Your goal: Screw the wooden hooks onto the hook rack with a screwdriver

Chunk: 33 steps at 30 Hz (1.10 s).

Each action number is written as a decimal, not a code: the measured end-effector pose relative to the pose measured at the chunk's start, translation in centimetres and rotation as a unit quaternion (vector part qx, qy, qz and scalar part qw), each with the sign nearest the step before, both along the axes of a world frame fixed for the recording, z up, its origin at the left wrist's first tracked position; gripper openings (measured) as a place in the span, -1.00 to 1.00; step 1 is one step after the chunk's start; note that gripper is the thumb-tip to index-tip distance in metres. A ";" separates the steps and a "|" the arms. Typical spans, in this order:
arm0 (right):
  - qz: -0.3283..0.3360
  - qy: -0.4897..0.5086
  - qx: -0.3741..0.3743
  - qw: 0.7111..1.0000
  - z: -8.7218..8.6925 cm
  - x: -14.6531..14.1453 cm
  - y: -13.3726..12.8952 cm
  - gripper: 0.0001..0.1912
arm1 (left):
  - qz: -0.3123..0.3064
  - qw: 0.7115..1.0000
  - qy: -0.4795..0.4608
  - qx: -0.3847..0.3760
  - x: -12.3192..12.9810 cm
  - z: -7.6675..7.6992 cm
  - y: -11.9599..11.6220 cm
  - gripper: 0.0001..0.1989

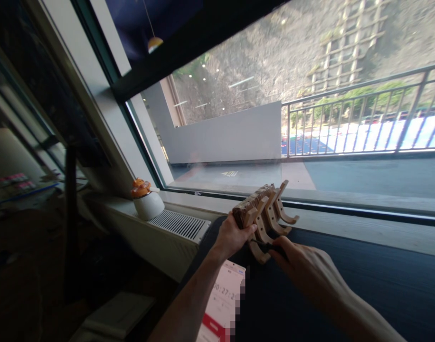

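A wooden hook rack point(270, 216) is tilted over the dark tabletop, with a rough bark-covered back board and several curved wooden hooks that show small dark holes. My left hand point(234, 236) is closed around the near end of the rack, the thumb pressed by the nearest hook. Fingers of my right hand point(299, 256) wrap around a dark screwdriver point(263, 245), whose slim shaft points left at that nearest hook. The handle is mostly hidden in the hand, and I cannot tell whether the tip sits in a hole.
A phone point(229, 289) showing a timer lies on the dark tabletop point(388, 280) beside my left forearm. Behind are the window sill point(345, 232) and glass. A white pot with an orange top point(148, 203) stands by a vent grille point(182, 224) at left.
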State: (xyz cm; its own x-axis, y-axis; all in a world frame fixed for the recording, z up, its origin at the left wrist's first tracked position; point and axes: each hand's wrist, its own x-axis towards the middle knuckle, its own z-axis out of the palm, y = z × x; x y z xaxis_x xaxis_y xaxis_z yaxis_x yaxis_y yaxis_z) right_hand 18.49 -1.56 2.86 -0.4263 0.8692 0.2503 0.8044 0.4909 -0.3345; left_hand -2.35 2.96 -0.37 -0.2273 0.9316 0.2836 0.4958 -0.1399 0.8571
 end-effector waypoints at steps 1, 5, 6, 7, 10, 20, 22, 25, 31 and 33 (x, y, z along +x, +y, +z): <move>-0.009 0.010 -0.020 1.000 -0.1 0.2 0.3 -0.78 | 0.001 1.000 0.002 -0.001 0.0 0.1 -0.1 -0.41; -0.014 0.039 -0.086 0.995 -0.6 1.0 1.5 -0.57 | 0.003 1.000 0.007 -0.005 0.1 0.5 -0.4 -0.42; -0.012 0.038 -0.095 0.995 -0.6 1.1 1.5 -0.54 | 0.001 1.000 0.009 -0.005 0.2 0.7 -0.4 -0.43; -0.013 0.035 -0.098 0.994 -0.6 1.2 1.5 -0.52 | -0.001 1.000 0.010 -0.006 0.2 0.8 -0.5 -0.43; -0.022 0.026 -0.077 0.996 -0.2 0.9 0.7 -0.70 | 0.002 1.000 0.002 -0.006 0.3 0.8 -0.4 -0.45; 0.037 -0.017 0.051 0.998 -0.1 -0.8 -1.1 -0.82 | 0.004 0.999 0.030 -0.012 0.1 0.5 -0.3 -0.41; 0.016 0.012 0.018 1.000 -0.3 -0.7 -0.8 -0.85 | 0.001 0.999 0.031 -0.011 0.0 0.5 -0.3 -0.41; 0.001 0.040 -0.013 0.999 -0.5 -0.2 0.1 -0.77 | 0.000 1.000 0.027 -0.005 0.0 0.4 -0.3 -0.39; 0.009 0.076 -0.054 0.996 -0.7 0.7 1.1 -0.68 | -0.012 1.000 0.010 -0.003 0.1 0.6 -0.4 -0.41; 0.000 0.055 -0.019 0.998 -0.5 0.5 0.6 -0.80 | -0.014 1.000 -0.008 -0.005 0.3 0.8 -0.5 -0.43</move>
